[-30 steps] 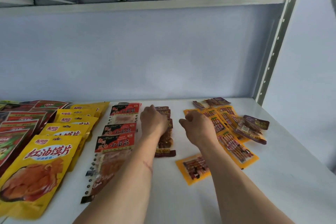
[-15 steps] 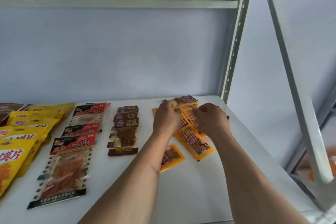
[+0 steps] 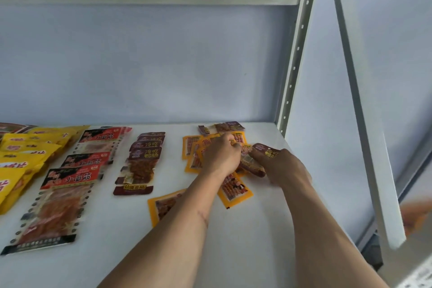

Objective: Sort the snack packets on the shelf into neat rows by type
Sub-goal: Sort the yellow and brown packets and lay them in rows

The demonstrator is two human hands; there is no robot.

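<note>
Dark maroon plastic snack packet (image 3: 259,159) pinched in right hand (image 3: 284,166), raised just above loose pile of small orange packets (image 3: 194,147) at right end of white shelf board (image 3: 233,252). Left hand (image 3: 221,158) curled over that pile; grip hidden. Further left: maroon row (image 3: 140,161), red-and-black row (image 3: 70,184), yellow bags (image 3: 16,161).

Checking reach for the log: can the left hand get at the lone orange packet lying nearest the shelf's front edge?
Probably yes. The orange packet lies flat, partly under the left forearm; the left hand would just pull back from the orange pile.
</note>
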